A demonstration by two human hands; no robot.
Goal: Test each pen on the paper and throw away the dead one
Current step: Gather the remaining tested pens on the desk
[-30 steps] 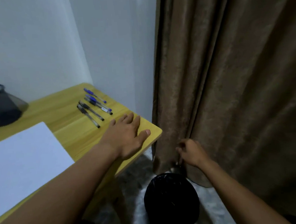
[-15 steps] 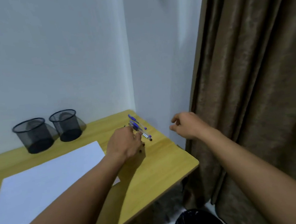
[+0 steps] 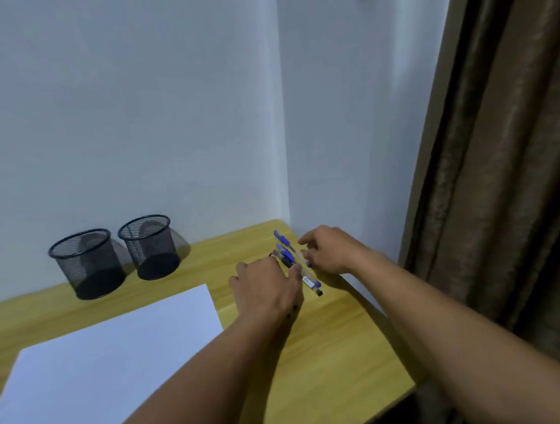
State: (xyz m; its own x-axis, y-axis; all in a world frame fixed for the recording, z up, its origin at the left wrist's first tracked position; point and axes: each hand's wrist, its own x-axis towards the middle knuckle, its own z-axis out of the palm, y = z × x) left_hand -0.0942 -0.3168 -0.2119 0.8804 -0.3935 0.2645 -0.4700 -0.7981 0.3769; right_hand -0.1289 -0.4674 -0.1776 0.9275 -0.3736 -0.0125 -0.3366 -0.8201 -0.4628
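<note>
Several pens (image 3: 288, 252), some with blue caps and some black, lie bunched near the far right corner of the wooden desk (image 3: 336, 350). One clear pen with a label (image 3: 311, 282) sticks out toward me. My left hand (image 3: 268, 290) lies flat over the left side of the bunch, fingers spread. My right hand (image 3: 331, 252) comes in from the right, its curled fingertips at the blue-capped pens. No pen is lifted. A white sheet of paper (image 3: 101, 362) lies on the desk to the left of my left arm.
Two black mesh cups (image 3: 87, 264) (image 3: 150, 247) stand at the back of the desk against the white wall. A brown curtain (image 3: 507, 173) hangs to the right of the desk. The desk's right edge runs just past my right forearm.
My right hand has moved left from beside the desk onto the pens. My left hand has stayed over the pens. A second ago my right hand was down by the black bin.
</note>
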